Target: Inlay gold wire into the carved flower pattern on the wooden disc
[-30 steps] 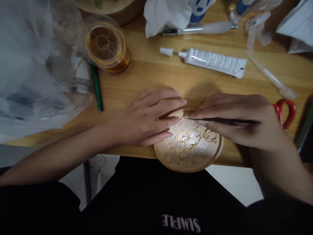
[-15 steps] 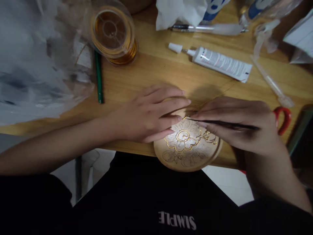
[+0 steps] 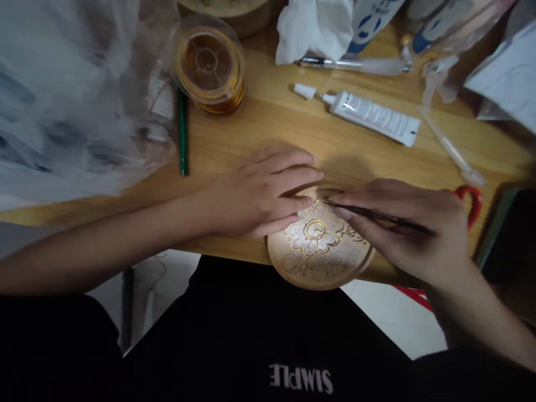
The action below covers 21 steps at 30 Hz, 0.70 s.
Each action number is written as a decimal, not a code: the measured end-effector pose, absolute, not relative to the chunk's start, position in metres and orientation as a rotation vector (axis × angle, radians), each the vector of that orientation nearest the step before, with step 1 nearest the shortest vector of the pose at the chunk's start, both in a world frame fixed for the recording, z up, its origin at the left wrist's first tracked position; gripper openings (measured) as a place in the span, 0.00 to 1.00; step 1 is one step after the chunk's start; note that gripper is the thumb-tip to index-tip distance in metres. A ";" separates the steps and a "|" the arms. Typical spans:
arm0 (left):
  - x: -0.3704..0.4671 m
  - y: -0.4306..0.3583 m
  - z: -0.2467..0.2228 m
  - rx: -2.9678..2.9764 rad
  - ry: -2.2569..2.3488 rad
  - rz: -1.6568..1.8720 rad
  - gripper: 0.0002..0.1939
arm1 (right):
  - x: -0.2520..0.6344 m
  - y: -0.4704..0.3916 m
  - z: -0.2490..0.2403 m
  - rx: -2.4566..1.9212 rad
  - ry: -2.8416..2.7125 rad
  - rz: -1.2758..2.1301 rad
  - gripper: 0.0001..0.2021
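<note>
A round wooden plaque (image 3: 318,276) lies at the table's front edge, partly overhanging it. On its face is a pencilled flower design (image 3: 315,230), with gold wire along many of the outlines. My left hand (image 3: 268,192) rests flat with fingers spread, its fingertips on the plaque's upper left. My right hand (image 3: 402,223) is closed around slim black tweezers (image 3: 387,218), their tip at the flower's top edge near my left fingertips. Whether wire sits in the tip is too small to tell. My right fingers cover the plaque's right side.
A spool of gold wire (image 3: 209,67) and a green pencil (image 3: 183,131) lie at the left beside plastic bags (image 3: 84,111). Beyond the plaque are a glue tube (image 3: 374,117), its white cap (image 3: 305,90), a pen (image 3: 355,65) and a pipette (image 3: 452,148). Red-handled scissors (image 3: 473,204) lie by my right hand.
The camera view has shifted slightly. My right hand sits a little lower, with the tweezers tilted more and their tip still at the flower's top edge. My left hand stays put on the plaque.
</note>
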<state>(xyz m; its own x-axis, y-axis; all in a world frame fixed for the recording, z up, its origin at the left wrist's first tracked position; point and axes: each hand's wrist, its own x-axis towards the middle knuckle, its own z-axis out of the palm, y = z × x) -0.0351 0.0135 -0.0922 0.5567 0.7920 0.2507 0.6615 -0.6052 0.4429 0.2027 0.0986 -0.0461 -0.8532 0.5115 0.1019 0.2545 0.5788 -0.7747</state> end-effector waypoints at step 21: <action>-0.031 0.008 -0.090 2.541 1.292 0.732 0.10 | 0.171 0.008 -0.061 -1.356 -1.966 0.736 0.09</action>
